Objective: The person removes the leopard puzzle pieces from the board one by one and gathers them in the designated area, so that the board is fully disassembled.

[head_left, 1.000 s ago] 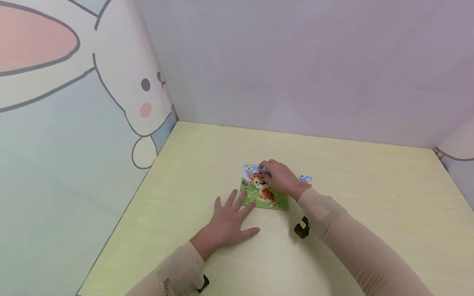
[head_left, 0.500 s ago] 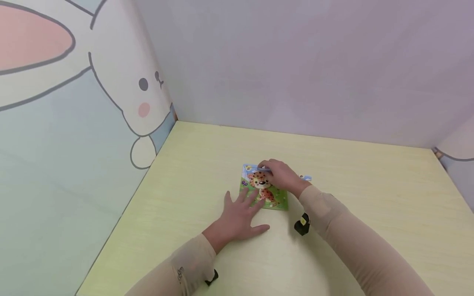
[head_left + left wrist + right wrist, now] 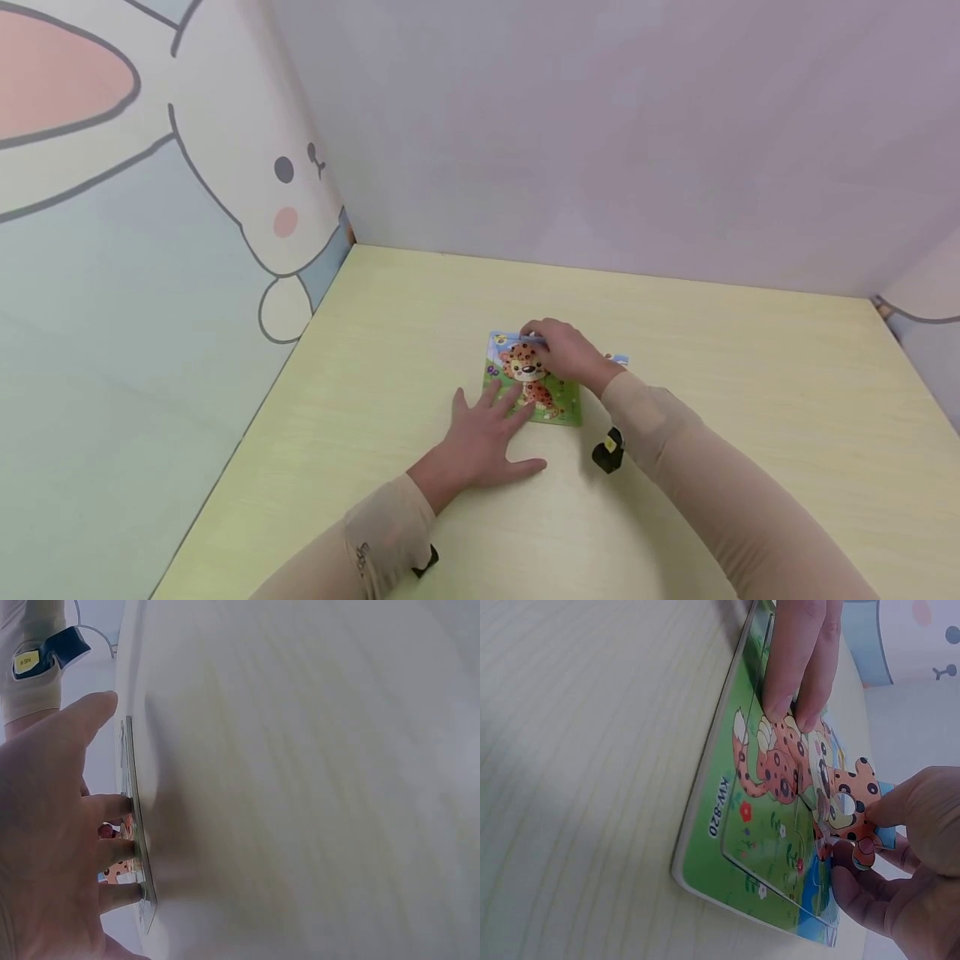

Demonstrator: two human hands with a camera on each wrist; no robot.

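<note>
Head view: a puzzle board [image 3: 567,406] with a printed spotted cub lies flat on the counter [image 3: 397,333], reached from the near side by both hands. The left hand [image 3: 480,446] is spread, holding nothing — three of its fingertips rest on the board's near-left part, while the thumb sits apart from the board's near edge. That light press probably steadies the board against sliding.

The right hand [image 3: 566,354] grasps a spotted puzzle piece [image 3: 864,784] between thumb and fingers above the far part of the board. The piece stands tilted, not flat, and it seems pinched near its blue edge so that most of its printed face is uncovered; whether its lower tip touches the board, I cannot tell.

So the board lies between the hands: left fingers on its near side, right fingers over its far side. Just right of the board, beyond the right wrist, a loose blue piece [image 3: 617,359] shows on the counter — partly hidden, perhaps simply set aside within reach.
</note>
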